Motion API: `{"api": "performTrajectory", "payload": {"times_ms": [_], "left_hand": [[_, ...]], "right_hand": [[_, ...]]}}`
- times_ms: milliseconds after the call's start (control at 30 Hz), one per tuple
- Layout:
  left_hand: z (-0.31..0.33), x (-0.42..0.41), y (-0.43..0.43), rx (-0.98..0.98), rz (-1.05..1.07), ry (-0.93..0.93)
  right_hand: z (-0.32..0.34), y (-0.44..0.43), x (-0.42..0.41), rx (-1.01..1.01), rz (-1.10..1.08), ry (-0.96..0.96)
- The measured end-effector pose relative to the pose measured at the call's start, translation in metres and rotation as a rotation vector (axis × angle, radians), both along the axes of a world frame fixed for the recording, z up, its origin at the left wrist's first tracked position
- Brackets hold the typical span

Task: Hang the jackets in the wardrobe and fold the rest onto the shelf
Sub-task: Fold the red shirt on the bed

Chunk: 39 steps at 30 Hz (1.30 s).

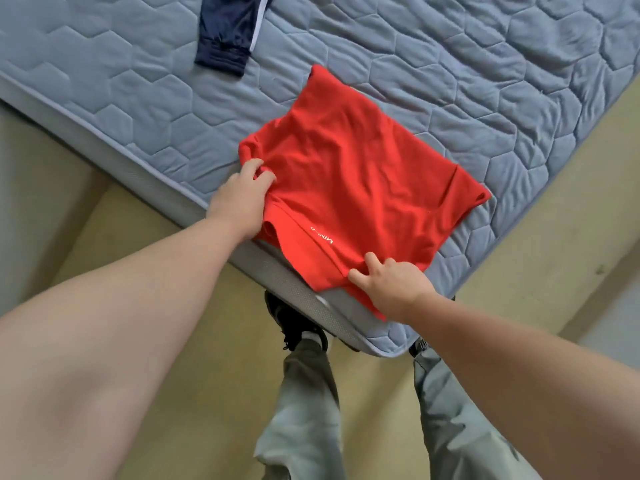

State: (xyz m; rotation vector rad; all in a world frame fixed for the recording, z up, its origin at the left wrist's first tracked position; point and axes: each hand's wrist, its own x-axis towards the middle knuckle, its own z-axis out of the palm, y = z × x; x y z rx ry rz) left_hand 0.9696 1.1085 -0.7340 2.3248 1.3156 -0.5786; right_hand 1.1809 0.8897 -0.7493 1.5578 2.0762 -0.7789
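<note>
1. Left hand [239, 199]: I see its fingers curled into the left edge of the red shirt [363, 174], pinching a bunched fold of cloth. The grip is closed on the fabric.
2. Right hand [391, 289]: I see it on the near edge of the same shirt, with the fingers bent and cloth gathered under them. It holds the hem where the hem hangs past the bed's edge.
3. Between the two hands: a short line of white lettering runs along the shirt's near border. I cannot read it in full.
4. Beyond the hands: the shirt lies folded into a rough rectangle, mostly flat with some creases, and its far corner points away from me. It rests on the blue quilted mattress [121, 109] near the mattress corner, and its near edge overhangs the grey side panel.
5. Further out, past the left hand: a navy garment [225, 32] with a white stripe lies on the mattress, well apart from the shirt. Its cuffed end points towards me and the rest runs out of view.
6. Below the hands: grey-green trousers [304, 410] and a black shoe [294, 327] stand on the yellowish floor [173, 306] against the bed.
</note>
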Motion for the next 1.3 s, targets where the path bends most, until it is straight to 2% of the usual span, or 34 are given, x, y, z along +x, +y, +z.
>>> {"api": "performTrajectory", "payload": {"times_ms": [100,167,300,400,533,633,700,800,867,967,1033,1167,1300], "left_hand": [[0.001,-0.012,-0.015,0.15,-0.147,0.195],[0.001,-0.016,-0.022,0.219,-0.264,0.262],[-0.003,-0.01,-0.024,0.214,-0.488,0.343],[0.001,0.006,-0.014,0.123,-0.501,0.424],[0.013,0.049,0.0,0.166,-0.517,0.415],[0.02,0.092,0.01,0.218,-0.421,0.232],[0.021,0.115,0.022,0.249,-0.339,0.124],[0.011,0.15,0.05,0.29,-0.184,0.057],[-0.001,0.169,0.073,0.284,0.029,0.003],[-0.022,0.187,0.108,0.218,0.368,-0.044],[-0.037,0.191,0.125,0.119,0.511,-0.022],[-0.047,0.191,0.134,-0.027,0.618,-0.079],[-0.048,0.186,0.138,-0.086,0.673,-0.199]], "right_hand": [[0.0,-0.004,-0.002,-0.058,-0.036,-0.035],[0.0,-0.003,-0.002,-0.062,-0.016,-0.036],[-0.001,0.003,0.003,-0.032,-0.011,0.003],[-0.001,0.01,0.011,0.047,-0.159,0.08],[0.006,0.024,0.03,0.198,-0.552,0.125],[0.011,0.045,0.061,0.309,-0.96,0.124],[0.01,0.061,0.085,0.356,-1.098,0.015],[0.0,0.079,0.124,0.288,-1.247,-0.125],[-0.012,0.085,0.143,0.187,-1.363,-0.132],[-0.027,0.08,0.158,0.05,-1.605,0.01],[-0.034,0.072,0.161,0.046,-1.752,0.145],[-0.036,0.062,0.16,0.085,-2.008,0.364],[-0.038,0.059,0.157,0.168,-2.138,0.421]]}}
